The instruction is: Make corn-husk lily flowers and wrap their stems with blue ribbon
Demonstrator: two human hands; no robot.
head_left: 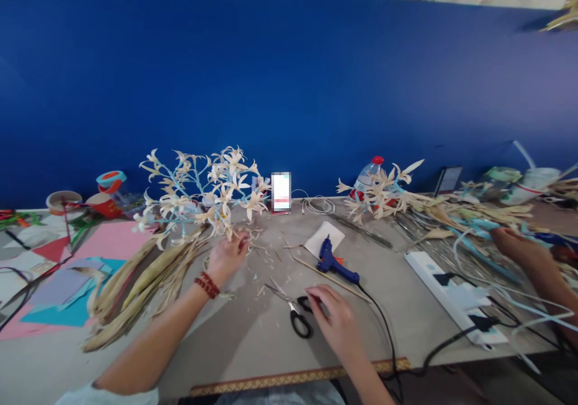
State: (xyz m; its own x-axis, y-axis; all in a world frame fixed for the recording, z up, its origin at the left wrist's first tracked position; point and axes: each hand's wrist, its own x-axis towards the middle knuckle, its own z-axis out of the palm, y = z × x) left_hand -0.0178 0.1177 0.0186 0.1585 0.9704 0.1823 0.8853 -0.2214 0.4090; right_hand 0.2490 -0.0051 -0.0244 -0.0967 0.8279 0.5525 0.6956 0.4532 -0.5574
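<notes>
My left hand (228, 256), with a red bead bracelet (207, 285) at the wrist, has its fingers drawn together below a bunch of cream artificial flowers (226, 194) on pale blue stems. Whatever it may pinch is too small to make out. My right hand (336, 319) hovers low over the table, its fingers loosely bent and nothing visible in them. Right by its fingertips lie black-handled scissors (289, 299), blades slightly apart and pointing away to the left. Beyond that hand a blue glue gun (334, 259) rests by a white card (323, 238) and a thin stick (329, 278).
Dried husks (153, 278) and coloured paper (63, 290) lie at the left. A phone (281, 192) stands against the blue partition (280, 80). At the right are a power strip (451, 299) with cables, more flowers (383, 185), and another person's hand (519, 248).
</notes>
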